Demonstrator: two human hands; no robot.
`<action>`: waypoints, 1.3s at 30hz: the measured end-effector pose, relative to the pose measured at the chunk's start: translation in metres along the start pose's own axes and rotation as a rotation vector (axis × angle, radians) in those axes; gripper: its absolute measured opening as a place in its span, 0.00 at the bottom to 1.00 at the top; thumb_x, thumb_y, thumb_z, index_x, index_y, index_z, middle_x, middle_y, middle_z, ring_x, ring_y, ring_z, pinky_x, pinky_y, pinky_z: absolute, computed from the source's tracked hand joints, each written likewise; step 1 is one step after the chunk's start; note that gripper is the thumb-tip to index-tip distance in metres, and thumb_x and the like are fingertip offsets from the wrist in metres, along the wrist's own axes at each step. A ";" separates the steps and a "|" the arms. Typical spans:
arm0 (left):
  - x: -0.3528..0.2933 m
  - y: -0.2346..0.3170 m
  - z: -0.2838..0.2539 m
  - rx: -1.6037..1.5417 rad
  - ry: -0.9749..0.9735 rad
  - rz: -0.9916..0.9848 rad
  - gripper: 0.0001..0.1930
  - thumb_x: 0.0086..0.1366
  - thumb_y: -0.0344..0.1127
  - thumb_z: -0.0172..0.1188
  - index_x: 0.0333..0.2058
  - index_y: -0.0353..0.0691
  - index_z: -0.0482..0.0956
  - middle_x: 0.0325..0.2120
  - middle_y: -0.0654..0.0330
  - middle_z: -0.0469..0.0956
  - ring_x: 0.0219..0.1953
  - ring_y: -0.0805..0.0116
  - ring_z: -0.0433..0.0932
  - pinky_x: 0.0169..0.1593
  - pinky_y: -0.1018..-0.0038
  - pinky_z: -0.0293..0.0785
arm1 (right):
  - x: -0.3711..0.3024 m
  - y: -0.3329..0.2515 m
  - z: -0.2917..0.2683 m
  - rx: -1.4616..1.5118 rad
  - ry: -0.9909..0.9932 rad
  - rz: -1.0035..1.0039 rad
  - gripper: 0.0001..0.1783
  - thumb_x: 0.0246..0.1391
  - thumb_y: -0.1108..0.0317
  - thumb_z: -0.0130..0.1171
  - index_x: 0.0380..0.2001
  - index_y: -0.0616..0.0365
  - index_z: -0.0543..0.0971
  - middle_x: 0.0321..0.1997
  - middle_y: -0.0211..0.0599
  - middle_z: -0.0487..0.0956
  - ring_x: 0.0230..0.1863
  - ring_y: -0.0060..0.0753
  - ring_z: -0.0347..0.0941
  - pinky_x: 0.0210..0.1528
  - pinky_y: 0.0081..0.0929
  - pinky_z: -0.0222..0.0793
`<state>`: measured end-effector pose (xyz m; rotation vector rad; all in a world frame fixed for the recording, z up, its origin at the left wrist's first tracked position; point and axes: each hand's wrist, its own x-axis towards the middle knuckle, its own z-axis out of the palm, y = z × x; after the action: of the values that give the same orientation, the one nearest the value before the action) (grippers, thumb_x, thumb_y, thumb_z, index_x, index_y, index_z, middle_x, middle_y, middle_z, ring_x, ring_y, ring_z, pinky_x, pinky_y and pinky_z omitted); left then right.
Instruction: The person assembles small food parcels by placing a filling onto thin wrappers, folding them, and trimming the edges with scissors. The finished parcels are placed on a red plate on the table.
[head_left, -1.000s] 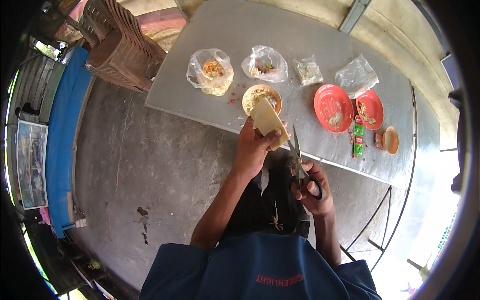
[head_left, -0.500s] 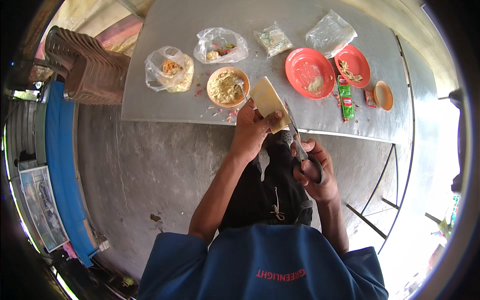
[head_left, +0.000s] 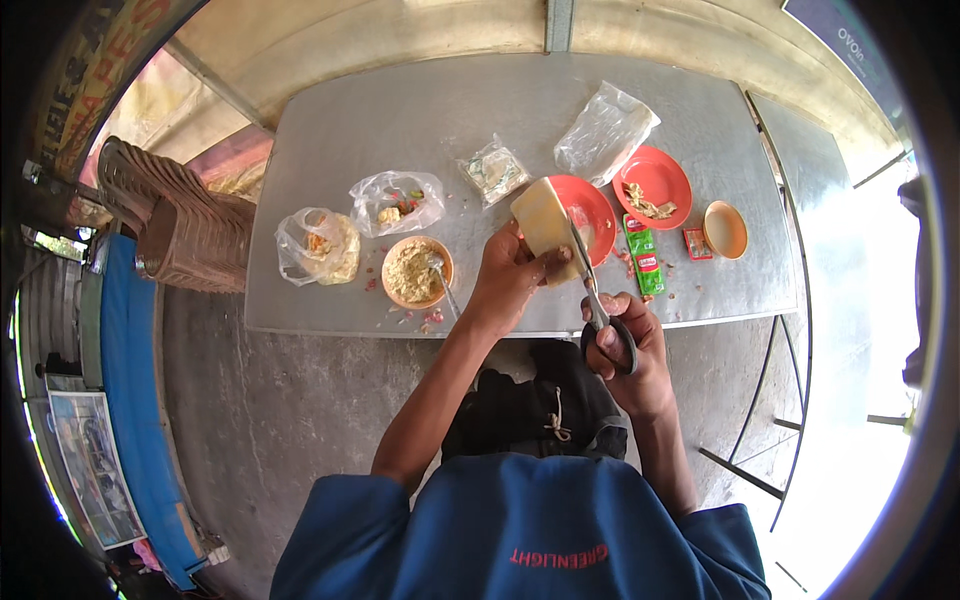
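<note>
My left hand [head_left: 505,280] grips a pale yellow rectangular slab [head_left: 543,222], perhaps a stack of dough sheets, with the thumb across its near end. Scissors [head_left: 594,300] with dark handles are in my right hand [head_left: 643,365], fingers through the loops. Their blades lie along the slab's right edge; whether they bite into it I cannot tell. Below and left of the slab stands an orange bowl [head_left: 388,286] of pale crumbly mixture with a spoon [head_left: 443,279] in it. The slab partly covers a red plate [head_left: 603,205] with white residue.
On the metal table [head_left: 330,130] are two clear bags of food [head_left: 318,247], a clear packet [head_left: 494,171], a plastic bag [head_left: 606,135], another red plate [head_left: 681,187] with pale strips, green sachets [head_left: 643,255], a red sachet [head_left: 697,243] and a small orange bowl [head_left: 725,230]. Stacked chairs [head_left: 195,230] stand left.
The view has tilted up, so the table sits lower in the picture. The slab now overlaps the red plate. Both hands keep their holds, and the scissors stay at the slab's right edge.
</note>
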<state>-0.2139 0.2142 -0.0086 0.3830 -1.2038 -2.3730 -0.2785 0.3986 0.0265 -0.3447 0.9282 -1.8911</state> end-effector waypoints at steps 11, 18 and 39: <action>0.073 -0.014 0.042 0.046 -0.015 -0.044 0.26 0.62 0.27 0.68 0.56 0.36 0.69 0.46 0.58 0.80 0.47 0.68 0.82 0.50 0.71 0.81 | 0.047 -0.065 -0.032 -0.080 0.014 -0.053 0.19 0.57 0.60 0.69 0.44 0.58 0.75 0.43 0.34 0.77 0.20 0.15 0.63 0.21 0.14 0.56; 0.070 -0.034 0.024 0.027 0.104 0.033 0.25 0.61 0.27 0.69 0.55 0.37 0.69 0.46 0.60 0.80 0.47 0.69 0.81 0.51 0.70 0.80 | 0.080 -0.070 -0.050 -0.027 -0.034 0.145 0.14 0.57 0.64 0.69 0.41 0.56 0.75 0.34 0.28 0.77 0.21 0.17 0.63 0.23 0.16 0.56; 0.042 -0.033 -0.060 -0.542 0.148 0.002 0.13 0.75 0.36 0.53 0.52 0.37 0.74 0.44 0.60 0.82 0.44 0.74 0.83 0.45 0.76 0.83 | 0.125 -0.012 -0.009 -0.094 -0.049 0.320 0.14 0.56 0.70 0.69 0.37 0.54 0.71 0.26 0.25 0.72 0.18 0.17 0.64 0.19 0.16 0.52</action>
<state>-0.2329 0.1688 -0.0718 0.3620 -0.4623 -2.4935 -0.3532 0.2982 0.0107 -0.2785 0.9788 -1.5449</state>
